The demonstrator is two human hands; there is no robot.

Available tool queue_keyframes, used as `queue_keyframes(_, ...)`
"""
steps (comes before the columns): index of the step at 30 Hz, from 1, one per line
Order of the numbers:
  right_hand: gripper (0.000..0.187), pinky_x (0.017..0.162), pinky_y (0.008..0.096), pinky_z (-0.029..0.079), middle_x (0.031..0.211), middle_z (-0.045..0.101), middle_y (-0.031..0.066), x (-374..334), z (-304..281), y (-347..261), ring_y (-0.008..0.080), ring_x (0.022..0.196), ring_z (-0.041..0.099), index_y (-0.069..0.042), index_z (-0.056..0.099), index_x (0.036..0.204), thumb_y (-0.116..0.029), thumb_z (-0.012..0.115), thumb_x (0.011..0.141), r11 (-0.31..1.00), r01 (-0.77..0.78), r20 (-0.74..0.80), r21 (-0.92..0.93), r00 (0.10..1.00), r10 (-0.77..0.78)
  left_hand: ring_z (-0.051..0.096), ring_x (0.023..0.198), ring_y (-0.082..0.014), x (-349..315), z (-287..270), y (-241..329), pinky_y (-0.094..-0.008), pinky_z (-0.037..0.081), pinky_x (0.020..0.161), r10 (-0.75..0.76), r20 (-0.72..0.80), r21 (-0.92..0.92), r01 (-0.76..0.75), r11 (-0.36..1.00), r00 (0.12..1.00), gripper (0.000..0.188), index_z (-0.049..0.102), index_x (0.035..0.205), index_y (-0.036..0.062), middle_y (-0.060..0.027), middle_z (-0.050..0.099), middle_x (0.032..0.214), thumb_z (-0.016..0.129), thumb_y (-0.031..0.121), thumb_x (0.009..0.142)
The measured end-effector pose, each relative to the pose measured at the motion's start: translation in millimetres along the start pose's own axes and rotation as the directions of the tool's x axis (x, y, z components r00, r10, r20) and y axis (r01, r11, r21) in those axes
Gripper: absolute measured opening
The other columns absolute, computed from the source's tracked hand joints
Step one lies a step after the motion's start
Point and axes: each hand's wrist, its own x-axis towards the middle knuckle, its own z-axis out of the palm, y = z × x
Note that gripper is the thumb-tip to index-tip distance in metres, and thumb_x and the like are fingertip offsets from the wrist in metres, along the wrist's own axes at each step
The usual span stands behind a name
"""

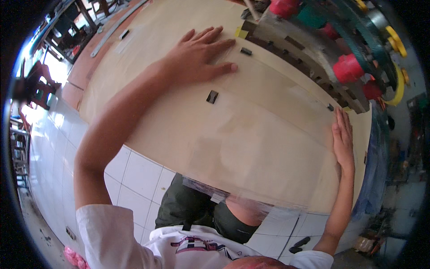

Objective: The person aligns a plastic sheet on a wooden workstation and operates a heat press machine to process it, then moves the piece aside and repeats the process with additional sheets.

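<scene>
Across a broad beige board (255, 18) lies a clear plastic sheet (264, 152), its edge hanging over the near side. My left hand (195, 58) rests palm down at the far side of the sheet, fingers spread, holding nothing. A small dark block (246, 51) is just right of its fingertips, and a dark rectangular piece (212, 97) lies nearer to me. On the right, my right hand (343, 141) lies flat along the sheet's edge with fingers stretched out. Another small dark block (330, 107) is beside its fingertips.
At the far right, a machine with red knobs (348, 68) and a notched metal edge (309, 71) borders the board. A long metal ruler (112, 32) lies at the far left. White floor tiles (141, 172) show below, with dark sandals (299, 245) on the right.
</scene>
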Motion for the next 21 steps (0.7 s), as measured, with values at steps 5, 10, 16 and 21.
queue_keyframes(5,0.062,0.119,0.04,0.013,0.158,0.026,0.0124,0.6,-2.5,-7.1,0.0287,0.148,0.019,-0.01,0.03,0.152,-0.048,0.031,0.104,0.999,-0.038,0.008,-0.002,0.999,0.038,0.025,0.145,-0.0335,1.3,4.1,-4.3,-0.0491,0.015,0.119,0.038,-0.029,0.016,-0.037,0.999,0.999,0.077,0.047,0.144,0.0151,-0.0227,0.032,0.153,0.042,0.07,0.09)
queue_keyframes(10,0.059,0.12,0.0445,0.01,0.158,0.027,0.0103,1.2,2.7,6.9,0.0313,0.148,0.018,-0.011,0.028,0.153,-0.043,0.033,0.104,1.0,-0.007,-0.005,0.016,1.0,0.007,0.026,0.145,-0.0346,1.3,5.5,-2.5,-0.0507,0.013,0.119,0.057,-0.008,0.032,-0.057,0.998,0.998,0.07,0.042,0.147,0.015,-0.0211,0.03,0.155,0.046,0.06,0.094)
queue_keyframes(16,0.059,0.12,0.0445,0.01,0.159,0.026,0.0116,2.6,-0.2,6.6,0.0321,0.148,0.017,-0.01,0.028,0.153,-0.043,0.032,0.104,1.0,0.026,0.004,0.006,1.0,-0.026,0.026,0.145,-0.0333,1.3,8.8,-1.2,-0.0485,0.015,0.119,0.033,-0.095,0.004,-0.033,0.999,0.995,0.075,0.047,0.144,0.0159,-0.0215,0.034,0.152,0.042,0.069,0.09)
queue_keyframes(21,0.057,0.12,0.0456,0.009,0.159,0.026,0.013,2.4,3.4,9.6,0.0325,0.148,0.017,-0.013,0.028,0.153,-0.042,0.032,0.104,1.0,0.017,-0.012,-0.021,1.0,-0.017,0.026,0.144,-0.0358,4.1,9.7,-3.0,-0.0506,0.015,0.119,0.048,-0.042,0.045,-0.046,0.998,0.998,0.069,0.044,0.146,0.0172,-0.0218,0.032,0.153,0.047,0.062,0.093)
